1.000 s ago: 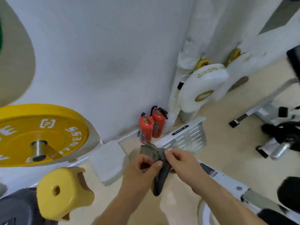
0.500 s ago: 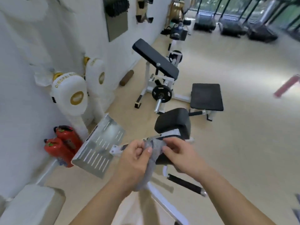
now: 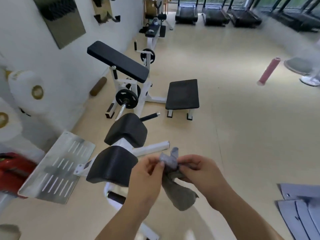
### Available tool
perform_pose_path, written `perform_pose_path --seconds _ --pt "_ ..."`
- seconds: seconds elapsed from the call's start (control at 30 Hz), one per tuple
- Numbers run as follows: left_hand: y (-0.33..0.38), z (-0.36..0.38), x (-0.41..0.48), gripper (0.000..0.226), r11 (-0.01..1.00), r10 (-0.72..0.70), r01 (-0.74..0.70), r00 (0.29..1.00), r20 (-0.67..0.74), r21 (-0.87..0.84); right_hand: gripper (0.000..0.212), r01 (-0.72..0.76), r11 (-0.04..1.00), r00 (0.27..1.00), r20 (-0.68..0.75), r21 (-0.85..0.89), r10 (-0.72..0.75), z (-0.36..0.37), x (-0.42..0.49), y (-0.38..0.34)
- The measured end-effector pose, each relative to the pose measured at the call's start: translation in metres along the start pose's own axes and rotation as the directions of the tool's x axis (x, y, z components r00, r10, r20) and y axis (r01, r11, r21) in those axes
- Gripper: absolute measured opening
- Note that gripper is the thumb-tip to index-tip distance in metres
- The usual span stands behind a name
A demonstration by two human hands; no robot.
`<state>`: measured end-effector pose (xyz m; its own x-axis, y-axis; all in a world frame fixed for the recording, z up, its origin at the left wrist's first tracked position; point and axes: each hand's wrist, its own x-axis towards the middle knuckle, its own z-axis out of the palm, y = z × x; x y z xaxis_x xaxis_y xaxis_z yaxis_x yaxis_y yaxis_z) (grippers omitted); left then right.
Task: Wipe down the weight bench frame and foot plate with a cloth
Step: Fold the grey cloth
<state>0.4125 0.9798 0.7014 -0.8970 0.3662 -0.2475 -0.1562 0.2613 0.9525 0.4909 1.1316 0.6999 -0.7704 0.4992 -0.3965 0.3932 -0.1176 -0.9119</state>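
Observation:
A grey cloth (image 3: 180,193) hangs between my hands in mid-air, low in the middle of the view. My left hand (image 3: 147,177) pinches its upper edge, and my right hand (image 3: 199,172) grips the bunched top beside it. Below and left of my hands stands the weight bench: a white frame (image 3: 152,147) with two black curved pads (image 3: 112,165) and a slotted metal foot plate (image 3: 57,168) tilted at the left. Neither hand touches the bench.
A second white bench with a black pad (image 3: 119,61), a weight plate (image 3: 127,98) and a flat black seat (image 3: 182,94) stands further back. Red fire extinguishers (image 3: 12,170) sit by the wall at left. Grey mats (image 3: 301,205) lie at right; a pink roller (image 3: 268,71) and treadmills lie beyond.
My view has swung right, from the wall corner with the yellow plates to the open gym floor. Both hands keep hold of the cloth and have shifted right of the bench pads.

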Motion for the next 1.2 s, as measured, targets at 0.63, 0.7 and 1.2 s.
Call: perform_pose_path --seconds 0.63,0.7,1.2 --pt "0.158 0.323 0.314 0.01 1.0 -0.014 0.012 0.976 0.218 0.01 0.056 0.185 0.868 0.95 0.309 -0.461 -0.039 -0.312 0.356 -0.107" --pt "0.189 0.359 0.355 0.009 0.999 0.036 -0.041 0.969 0.243 0.014 0.028 0.233 0.883 0.945 0.31 -0.408 -0.106 -0.343 0.396 -0.138" --pt "0.251 0.606 0.645 0.019 0.984 -0.177 0.175 0.962 -0.206 -0.028 0.02 0.205 0.935 0.968 0.199 -0.288 -0.151 -0.533 0.754 -0.302"
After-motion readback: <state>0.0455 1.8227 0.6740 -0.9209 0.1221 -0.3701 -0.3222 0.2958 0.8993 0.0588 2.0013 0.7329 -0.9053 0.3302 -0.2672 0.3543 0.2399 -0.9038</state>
